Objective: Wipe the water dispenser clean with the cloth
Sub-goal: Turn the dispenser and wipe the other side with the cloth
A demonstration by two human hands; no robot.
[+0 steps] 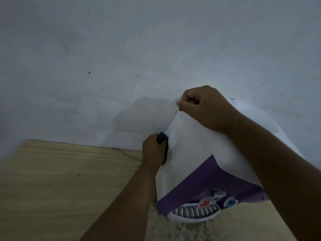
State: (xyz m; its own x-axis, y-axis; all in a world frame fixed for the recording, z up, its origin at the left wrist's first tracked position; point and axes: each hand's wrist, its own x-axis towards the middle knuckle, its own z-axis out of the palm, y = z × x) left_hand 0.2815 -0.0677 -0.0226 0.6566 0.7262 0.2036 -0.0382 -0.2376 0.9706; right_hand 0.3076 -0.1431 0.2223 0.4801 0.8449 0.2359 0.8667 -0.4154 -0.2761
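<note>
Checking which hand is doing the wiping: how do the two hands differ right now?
The left hand holds the dark cloth against the vented side of the dispenser; the right hand holds no cloth and grips its top edge. The left hand sits lower, the right hand higher. Both have curled fingers at the dispenser.

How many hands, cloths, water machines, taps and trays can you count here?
hands: 2, left hand and right hand
cloth: 1
water dispenser: 1
taps: 2, red tap and blue tap
drip tray: 1
Total: 7
</note>
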